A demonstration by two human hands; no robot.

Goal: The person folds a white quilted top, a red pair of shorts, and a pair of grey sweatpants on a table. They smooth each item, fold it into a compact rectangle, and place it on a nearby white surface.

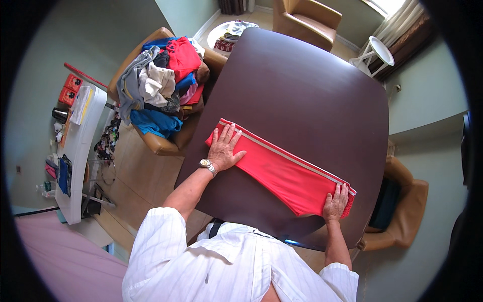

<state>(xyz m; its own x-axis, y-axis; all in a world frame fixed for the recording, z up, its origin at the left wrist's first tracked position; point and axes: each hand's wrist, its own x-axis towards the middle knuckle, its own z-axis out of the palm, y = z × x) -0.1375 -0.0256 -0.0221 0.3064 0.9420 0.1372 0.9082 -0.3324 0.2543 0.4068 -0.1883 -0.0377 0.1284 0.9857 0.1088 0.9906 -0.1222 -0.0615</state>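
A pair of red trousers [275, 168], folded lengthwise with a pale stripe along the far edge, lies flat across the dark brown table [302, 94]. My left hand [223, 149] rests palm down on its narrow left end, fingers spread. At the wider right end, by the gathered waistband, my right hand [336, 202] lies flat near the corner. Both hands press on the cloth without gripping it. The fabric under my palms is hidden.
Left of the table, a tan armchair [166, 148] holds a heap of clothes [162, 81]. Further left stands a white folding table [77, 151] with several items. A round white stool [215, 34] bears folded clothes. Other tan armchairs stand behind [309, 20] and right [409, 211].
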